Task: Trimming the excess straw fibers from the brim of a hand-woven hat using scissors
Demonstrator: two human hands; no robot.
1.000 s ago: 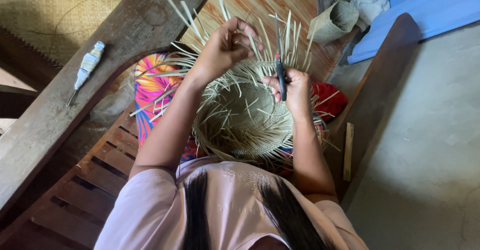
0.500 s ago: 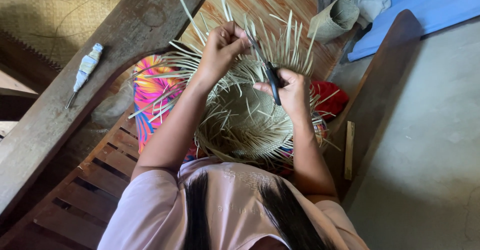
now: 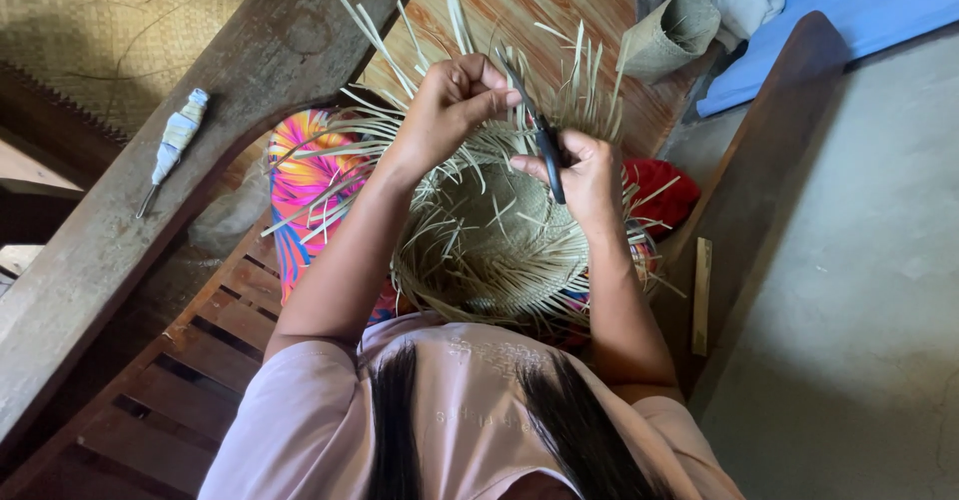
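A half-woven straw hat (image 3: 494,250) lies in my lap with many loose pale strips sticking out around its rim. My left hand (image 3: 448,110) pinches a few upright strips (image 3: 455,15) at the far rim. My right hand (image 3: 584,175) grips dark-handled scissors (image 3: 544,140), blades pointing up and left toward the strips beside my left fingers. Both hands are close together above the hat's crown.
A wooden bench armrest (image 3: 200,130) runs diagonally at left with a cloth-wrapped tool (image 3: 172,145) on it. Bright patterned cloth (image 3: 305,175) lies under the hat. A rolled woven piece (image 3: 667,38), red cloth (image 3: 664,192), a blue mat (image 3: 849,10) and a wooden stick (image 3: 701,295) lie at right.
The scissors tilted from upright to leaning left and moved toward my left hand. My left hand shifted its grip on the strips slightly.
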